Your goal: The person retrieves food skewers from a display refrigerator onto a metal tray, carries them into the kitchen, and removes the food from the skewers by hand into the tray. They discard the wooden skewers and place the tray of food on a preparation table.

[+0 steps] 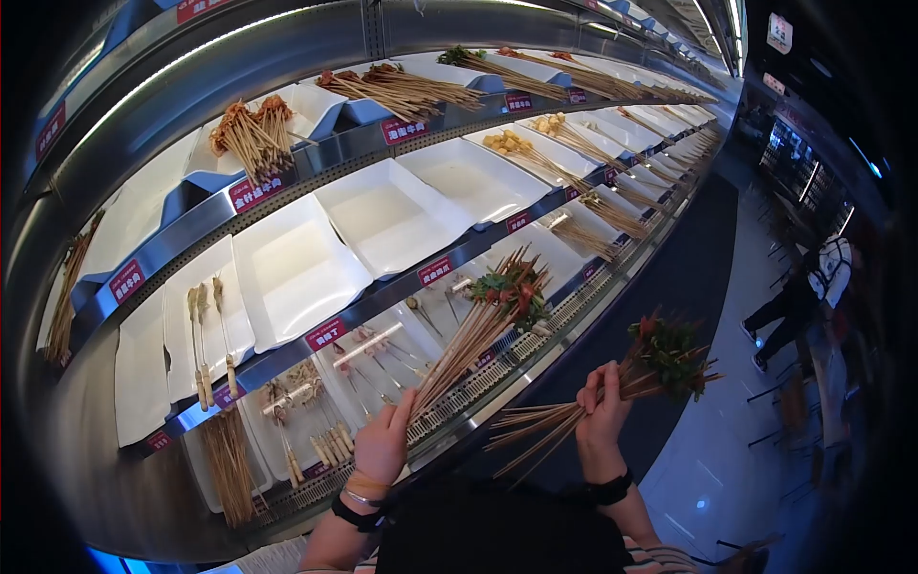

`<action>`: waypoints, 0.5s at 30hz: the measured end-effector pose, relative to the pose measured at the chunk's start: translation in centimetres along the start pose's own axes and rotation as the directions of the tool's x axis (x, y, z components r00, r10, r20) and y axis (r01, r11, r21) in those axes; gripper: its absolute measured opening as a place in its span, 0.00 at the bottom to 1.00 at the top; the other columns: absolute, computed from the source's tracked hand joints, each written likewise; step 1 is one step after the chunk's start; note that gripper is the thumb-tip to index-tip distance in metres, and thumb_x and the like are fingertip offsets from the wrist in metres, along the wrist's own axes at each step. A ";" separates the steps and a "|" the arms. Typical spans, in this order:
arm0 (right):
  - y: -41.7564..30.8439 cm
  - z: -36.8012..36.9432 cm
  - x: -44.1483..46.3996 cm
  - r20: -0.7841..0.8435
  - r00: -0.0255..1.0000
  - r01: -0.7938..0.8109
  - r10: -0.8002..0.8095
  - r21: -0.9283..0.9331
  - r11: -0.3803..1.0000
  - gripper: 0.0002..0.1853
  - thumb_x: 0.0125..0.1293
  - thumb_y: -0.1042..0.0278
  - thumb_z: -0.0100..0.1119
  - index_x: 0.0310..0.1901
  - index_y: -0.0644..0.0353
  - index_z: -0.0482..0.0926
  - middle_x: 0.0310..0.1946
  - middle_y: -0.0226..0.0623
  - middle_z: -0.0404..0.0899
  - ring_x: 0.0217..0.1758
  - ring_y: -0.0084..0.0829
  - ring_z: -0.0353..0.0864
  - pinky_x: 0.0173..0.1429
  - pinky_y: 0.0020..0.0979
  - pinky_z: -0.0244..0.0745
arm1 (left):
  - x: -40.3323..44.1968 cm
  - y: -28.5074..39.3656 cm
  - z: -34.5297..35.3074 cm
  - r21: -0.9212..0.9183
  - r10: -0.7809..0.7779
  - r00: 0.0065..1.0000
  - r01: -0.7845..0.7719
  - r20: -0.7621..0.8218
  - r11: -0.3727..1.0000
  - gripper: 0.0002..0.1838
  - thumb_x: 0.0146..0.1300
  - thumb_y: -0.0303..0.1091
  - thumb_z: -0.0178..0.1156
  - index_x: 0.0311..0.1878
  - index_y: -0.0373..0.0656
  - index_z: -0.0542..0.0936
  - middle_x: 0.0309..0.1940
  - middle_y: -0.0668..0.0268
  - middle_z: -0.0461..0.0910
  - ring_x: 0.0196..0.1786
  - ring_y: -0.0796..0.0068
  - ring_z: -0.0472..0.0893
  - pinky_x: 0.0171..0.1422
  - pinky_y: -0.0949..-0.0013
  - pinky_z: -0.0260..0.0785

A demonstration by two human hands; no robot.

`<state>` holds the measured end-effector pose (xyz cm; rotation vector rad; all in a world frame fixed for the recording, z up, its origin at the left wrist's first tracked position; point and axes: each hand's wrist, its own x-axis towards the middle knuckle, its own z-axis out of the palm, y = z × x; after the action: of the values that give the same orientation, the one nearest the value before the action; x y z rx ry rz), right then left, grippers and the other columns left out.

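Left hand (382, 442) closes round bare sticks of one skewer bundle (475, 337) over the lower trays; right hand (602, 407) clamps another (660, 359) beyond the shelf edge. Light, stiff sticks, probably; leafy tops look delicate, so mid-stick suits.

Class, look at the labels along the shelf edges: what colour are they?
The labels are deep pinkish red with white lettering, seen best in the head view.

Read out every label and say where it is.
"金针菇牛肉": red tag, shelf edge.
"…牛肉": tag to its right, start unclear.
"…牛肉": tag to its left, start unclear.
Other tags, hanging sign: too small or blurred.
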<state>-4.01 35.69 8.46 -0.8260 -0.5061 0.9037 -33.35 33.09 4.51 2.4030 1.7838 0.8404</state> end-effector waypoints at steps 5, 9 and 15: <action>-1.0 -2.1 0.5 -0.049 0.998 0.028 -0.028 0.010 1.000 0.10 0.67 0.61 0.53 0.31 0.56 0.71 0.20 0.29 0.70 0.12 0.15 0.57 0.19 0.19 0.53 | 0.6 -1.5 -3.7 0.248 0.166 0.980 -0.135 -0.111 0.959 0.30 0.50 0.25 0.55 0.60 0.58 0.72 0.33 0.66 0.73 0.31 0.69 0.76 0.31 0.69 0.70; -1.4 -3.1 0.7 -0.078 0.996 0.044 -0.042 0.032 0.999 0.11 0.67 0.60 0.53 0.30 0.56 0.70 0.20 0.28 0.69 0.12 0.15 0.57 0.19 0.19 0.54 | 0.7 -1.9 -5.7 0.350 0.254 0.962 -0.205 -0.101 0.914 0.31 0.48 0.26 0.56 0.59 0.60 0.73 0.34 0.68 0.73 0.31 0.70 0.76 0.30 0.70 0.70; -1.4 -3.4 0.8 -0.100 0.994 0.050 -0.047 0.030 0.998 0.10 0.68 0.61 0.52 0.30 0.56 0.70 0.19 0.28 0.69 0.12 0.15 0.56 0.19 0.19 0.54 | 0.7 -1.7 -7.3 0.378 0.334 0.939 -0.282 -0.078 0.882 0.30 0.47 0.27 0.57 0.57 0.61 0.74 0.34 0.67 0.73 0.29 0.71 0.74 0.29 0.71 0.68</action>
<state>-0.49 34.48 7.62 -0.8213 -0.4215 0.8199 -37.92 32.21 10.45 2.9996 1.7604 0.7774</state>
